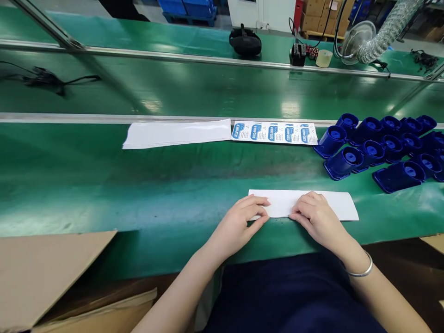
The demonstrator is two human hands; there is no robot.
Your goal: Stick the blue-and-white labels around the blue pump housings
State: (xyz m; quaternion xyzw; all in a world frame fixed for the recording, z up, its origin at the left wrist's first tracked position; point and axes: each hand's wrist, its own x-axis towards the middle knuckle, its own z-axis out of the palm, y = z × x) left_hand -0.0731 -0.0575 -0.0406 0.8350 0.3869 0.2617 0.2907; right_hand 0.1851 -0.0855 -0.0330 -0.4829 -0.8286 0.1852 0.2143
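Note:
A white paper strip (280, 201) lies lengthwise on the green work surface in front of me. My left hand (244, 217) is at its left part, thumb and index finger pinched at the near edge and the other fingers resting on top. Toward the middle of the strip, my right hand (315, 216) pinches the same near edge, fingers curled over the paper. A short stretch of the strip shows between both hands, and its right end sticks out beyond my right hand. The underside of the strip is hidden.
A stack of white strips (178, 134) lies by the metal rail, beside a sheet of blue-and-white labels (274, 132). Several dark blue plastic cups (347, 159) stand at the right. Cardboard (48, 273) juts in at the lower left. Black cables (48, 78) lie farther back.

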